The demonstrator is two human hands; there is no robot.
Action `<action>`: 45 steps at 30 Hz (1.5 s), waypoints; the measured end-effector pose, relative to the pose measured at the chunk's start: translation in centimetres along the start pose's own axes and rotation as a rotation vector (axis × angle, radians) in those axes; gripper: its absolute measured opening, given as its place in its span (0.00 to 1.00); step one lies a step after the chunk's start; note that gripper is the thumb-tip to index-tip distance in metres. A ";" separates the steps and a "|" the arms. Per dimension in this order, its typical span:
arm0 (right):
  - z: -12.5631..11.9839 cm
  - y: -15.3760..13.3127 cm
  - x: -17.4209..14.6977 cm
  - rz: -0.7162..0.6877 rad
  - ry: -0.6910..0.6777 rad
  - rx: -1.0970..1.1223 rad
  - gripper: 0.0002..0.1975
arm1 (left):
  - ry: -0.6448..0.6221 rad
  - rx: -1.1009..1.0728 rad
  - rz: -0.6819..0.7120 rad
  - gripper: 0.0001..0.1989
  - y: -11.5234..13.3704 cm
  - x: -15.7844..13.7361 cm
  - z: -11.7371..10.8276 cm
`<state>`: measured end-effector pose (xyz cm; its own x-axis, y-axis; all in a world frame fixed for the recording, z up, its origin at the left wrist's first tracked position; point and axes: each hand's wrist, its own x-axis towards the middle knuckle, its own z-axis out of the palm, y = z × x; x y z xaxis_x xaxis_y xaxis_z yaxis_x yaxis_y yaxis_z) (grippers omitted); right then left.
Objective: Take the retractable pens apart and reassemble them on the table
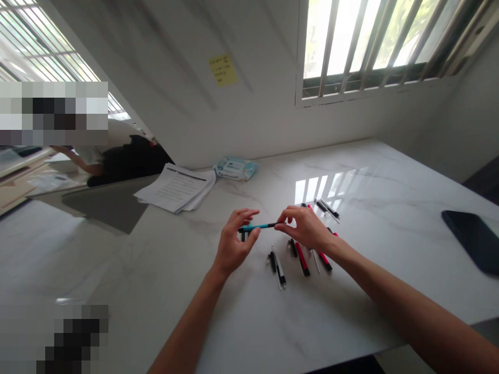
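Observation:
A blue pen barrel (pixel 262 226) with dark ends is held level above the table, between my two hands. My left hand (pixel 233 241) is around its left end, thumb below the barrel and index finger stretched out above it. My right hand (pixel 306 226) pinches its dark right end between thumb and fingertips. Under and beside my right hand lie pen parts: a red barrel (pixel 302 258), a black piece (pixel 292 248) and a white refill (pixel 315 261). Nearer me is a grey barrel (pixel 279 266) with a black piece next to it. Another pen's parts (pixel 244 236) are mostly hidden behind my left hand.
More pen parts (pixel 329 208) lie beyond my right hand. Printed papers (pixel 175 187) and a light blue wipes pack (pixel 236 169) sit near the wall. A dark phone (pixel 473 241) lies at the right. Another person (pixel 120 135) is at the far left, beyond a partition.

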<state>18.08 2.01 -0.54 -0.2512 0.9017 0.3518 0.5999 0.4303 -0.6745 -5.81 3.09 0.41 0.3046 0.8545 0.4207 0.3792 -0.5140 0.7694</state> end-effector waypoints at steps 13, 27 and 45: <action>0.2 -1.0 -0.2 0.055 -0.124 0.209 0.10 | 0.267 -0.585 -0.494 0.33 -1.9 0.7 -0.5; 1.4 -1.6 -0.6 0.025 -0.184 0.233 0.10 | 0.174 -0.584 -0.452 0.39 -1.4 0.9 -0.9; 2.9 -1.1 2.6 0.333 -0.242 0.044 0.11 | -0.107 0.417 -0.383 0.18 -3.7 0.1 -2.8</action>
<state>14.54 3.98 -0.79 -0.2237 0.9734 -0.0498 0.6471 0.1101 -0.7545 -9.61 5.28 -1.09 0.1559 0.9844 0.0821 0.7857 -0.1740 0.5937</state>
